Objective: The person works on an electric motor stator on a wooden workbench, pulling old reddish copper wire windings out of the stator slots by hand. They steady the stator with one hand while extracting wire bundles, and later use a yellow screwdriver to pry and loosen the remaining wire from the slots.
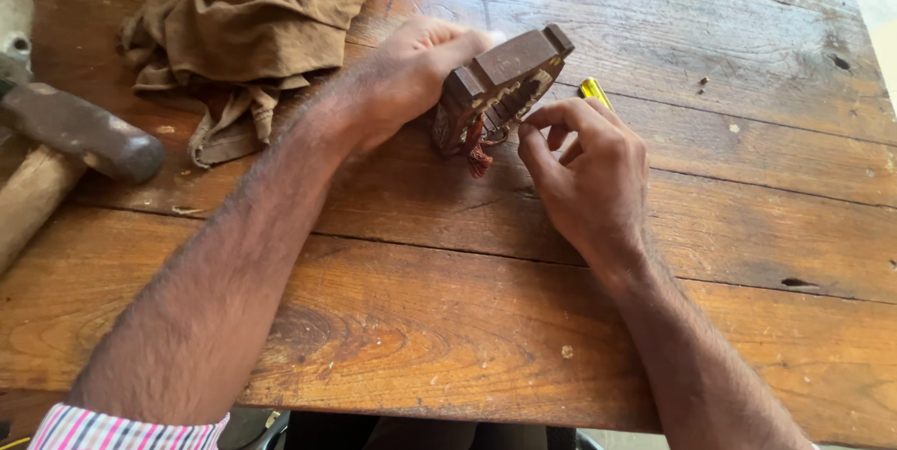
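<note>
Hands mid-tabletop: my left hand (411, 71) grips the dark notched wooden block (500, 85) steady, tilted up; my right hand's fingertips (534, 123) pinch its reddish cord (477, 153).

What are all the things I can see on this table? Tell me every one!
Wooden block: one, dark brown, carved, tilted up at table centre, red threads hanging below it.
Yellow tool: one, mostly hidden behind the right hand.
Cloth: one, brown, crumpled, upper left.
Hammer: one, grey head, pale wooden handle, left edge.
Table: one, worn brown planks.
Striped sleeve: one, pink and white, bottom left.
Left hand: grips the block.
Right hand: fingertips at the block's underside.
</note>
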Action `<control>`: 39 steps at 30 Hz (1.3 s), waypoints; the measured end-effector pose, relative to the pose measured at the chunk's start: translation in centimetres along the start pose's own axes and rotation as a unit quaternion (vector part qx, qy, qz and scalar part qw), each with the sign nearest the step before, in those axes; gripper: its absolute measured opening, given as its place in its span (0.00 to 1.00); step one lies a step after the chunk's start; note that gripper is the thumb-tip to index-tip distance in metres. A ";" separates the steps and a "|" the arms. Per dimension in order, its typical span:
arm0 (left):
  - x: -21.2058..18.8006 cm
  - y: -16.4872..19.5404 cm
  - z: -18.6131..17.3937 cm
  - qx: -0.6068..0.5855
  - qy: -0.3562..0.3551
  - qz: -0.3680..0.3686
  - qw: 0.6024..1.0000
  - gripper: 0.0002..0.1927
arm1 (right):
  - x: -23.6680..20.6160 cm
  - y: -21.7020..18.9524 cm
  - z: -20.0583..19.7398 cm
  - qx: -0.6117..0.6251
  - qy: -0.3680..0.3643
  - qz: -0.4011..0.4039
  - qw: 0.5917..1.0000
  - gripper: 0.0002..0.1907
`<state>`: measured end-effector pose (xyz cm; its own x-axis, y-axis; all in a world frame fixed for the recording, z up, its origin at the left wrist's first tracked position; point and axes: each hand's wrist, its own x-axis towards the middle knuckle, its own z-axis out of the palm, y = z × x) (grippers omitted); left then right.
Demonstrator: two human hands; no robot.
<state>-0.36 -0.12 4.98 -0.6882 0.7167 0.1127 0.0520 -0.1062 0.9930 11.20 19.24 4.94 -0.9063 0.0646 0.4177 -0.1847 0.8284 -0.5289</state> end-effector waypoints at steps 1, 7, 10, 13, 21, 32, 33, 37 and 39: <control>0.0 0.0 -0.4 0.021 0.008 0.019 1.000 0.23 | 0.0 -0.1 0.0 0.006 0.005 -0.007 1.000 0.05; 0.8 0.2 -1.8 0.133 0.034 -0.052 0.989 0.14 | 0.0 -0.3 0.1 0.039 0.037 -0.038 0.998 0.06; 1.3 0.8 -2.4 0.130 -0.003 -0.075 0.989 0.11 | 0.1 -0.2 0.0 0.040 0.041 -0.048 0.997 0.06; 1.3 1.2 -2.7 0.123 -0.060 -0.081 0.987 0.12 | -0.1 -0.1 0.1 0.039 0.041 -0.039 0.998 0.06; 1.5 1.2 -1.6 0.196 -0.025 -0.054 0.979 0.14 | 0.1 -0.2 0.3 0.033 0.041 -0.022 0.998 0.07; 1.2 -0.2 -2.2 0.195 -0.031 -0.006 0.980 0.13 | -0.1 -0.3 0.0 0.007 0.021 -0.051 0.998 0.06; 1.3 -0.2 -2.2 0.201 -0.027 -0.001 0.979 0.13 | 0.0 -0.2 0.0 -0.001 0.019 -0.050 0.999 0.05; 1.3 0.1 -2.0 0.241 -0.029 0.020 0.970 0.11 | -0.2 0.1 -0.3 -0.031 0.006 -0.036 0.999 0.05; 1.2 0.3 -2.0 0.244 -0.038 0.020 0.969 0.11 | -0.2 0.2 -0.3 -0.044 -0.002 -0.033 0.998 0.04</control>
<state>-2.63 -0.66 5.29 -0.6248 0.7689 0.1355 0.4267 0.1909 0.8840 11.47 19.51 4.95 -0.8946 0.0056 0.4468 -0.2108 0.8763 -0.4331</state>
